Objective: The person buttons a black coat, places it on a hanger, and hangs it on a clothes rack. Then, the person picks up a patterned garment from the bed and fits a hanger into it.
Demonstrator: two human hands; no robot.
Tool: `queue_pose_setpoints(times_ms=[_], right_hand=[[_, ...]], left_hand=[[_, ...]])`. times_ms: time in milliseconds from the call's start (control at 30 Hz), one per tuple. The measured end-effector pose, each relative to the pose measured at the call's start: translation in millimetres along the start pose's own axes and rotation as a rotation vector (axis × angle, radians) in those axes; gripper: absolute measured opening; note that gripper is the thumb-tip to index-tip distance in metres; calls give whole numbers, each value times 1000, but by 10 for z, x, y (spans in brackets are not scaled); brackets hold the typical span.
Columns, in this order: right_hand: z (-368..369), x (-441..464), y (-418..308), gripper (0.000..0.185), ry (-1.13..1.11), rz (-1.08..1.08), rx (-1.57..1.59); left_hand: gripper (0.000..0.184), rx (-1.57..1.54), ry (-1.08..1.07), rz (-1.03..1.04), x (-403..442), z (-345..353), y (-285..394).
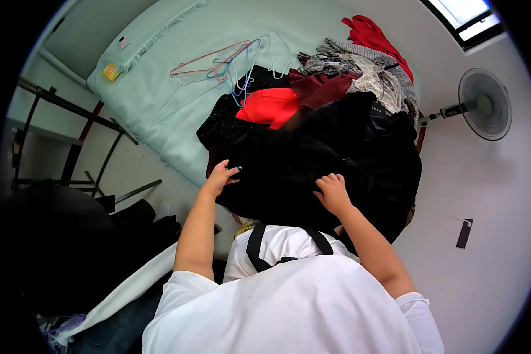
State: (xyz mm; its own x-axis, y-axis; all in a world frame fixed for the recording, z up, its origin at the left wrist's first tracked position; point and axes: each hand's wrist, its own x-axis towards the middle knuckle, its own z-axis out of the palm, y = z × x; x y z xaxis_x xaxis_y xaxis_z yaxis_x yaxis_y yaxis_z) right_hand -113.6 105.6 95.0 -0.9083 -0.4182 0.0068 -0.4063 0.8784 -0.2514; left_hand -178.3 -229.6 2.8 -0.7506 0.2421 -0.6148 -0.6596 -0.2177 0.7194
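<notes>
A large black garment point(295, 168) lies spread at the near edge of the bed, over part of a clothes pile. My left hand point(221, 178) grips its left side, with the thumb pointing right across the fabric. On the garment's near part, my right hand point(333, 192) has its fingers curled into the cloth. Just beyond are a bright red piece of clothing point(268, 106) and a dark red knit point(321, 88). A black dotted garment point(221, 118) shows at the pile's left.
Several hangers point(233, 68) lie on the pale green bed point(135, 88). Behind the pile are a patterned grey garment point(374, 79) and a red one point(374, 38). A fan point(484, 105) stands right. Metal rack bars point(71, 106) and dark clothes point(133, 221) are left.
</notes>
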Motion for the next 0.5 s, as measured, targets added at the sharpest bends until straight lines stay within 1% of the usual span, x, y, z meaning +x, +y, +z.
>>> queue_pose_setpoints(times_ms=[33,100,167,233,267,300,333,367,400,433,467,500], right_hand=[[-33,9,12,22,-2,-6,1],[-82,14,39,21,60,-49,-15],[-106,-7,71,21,71,-32,-32],[-109,-56,119,22,84,-10,-51],[-95,-78,143,23,94,59,-63],[-83,-105,164,24,104,129,-75],[-80,-117,170,24,111,145,-81],[-75,-114,168,25,143,174,-82],[-68,-116,157,26,173,205,-80],[-84,-117,142,32,171,228,-81],[-103,-122,132,32,177,243,-82],[-123,-136,122,35,200,257,-45]], left_hand=[[30,71,9,9,-3,-22,-22],[27,99,5,-10,0,-47,-105],[25,134,-13,-30,13,-53,-216],[23,167,4,-127,25,-84,-398],[26,284,7,-90,11,-79,-478],[29,289,-6,-34,28,-112,-633],[33,296,-22,22,57,-157,-789],[33,305,-36,24,50,-178,-883],[35,272,11,-12,29,-204,-969],[38,239,60,-50,-16,-190,-993],[38,251,49,-51,-61,-189,-1015],[37,229,21,-154,-163,-164,-975]])
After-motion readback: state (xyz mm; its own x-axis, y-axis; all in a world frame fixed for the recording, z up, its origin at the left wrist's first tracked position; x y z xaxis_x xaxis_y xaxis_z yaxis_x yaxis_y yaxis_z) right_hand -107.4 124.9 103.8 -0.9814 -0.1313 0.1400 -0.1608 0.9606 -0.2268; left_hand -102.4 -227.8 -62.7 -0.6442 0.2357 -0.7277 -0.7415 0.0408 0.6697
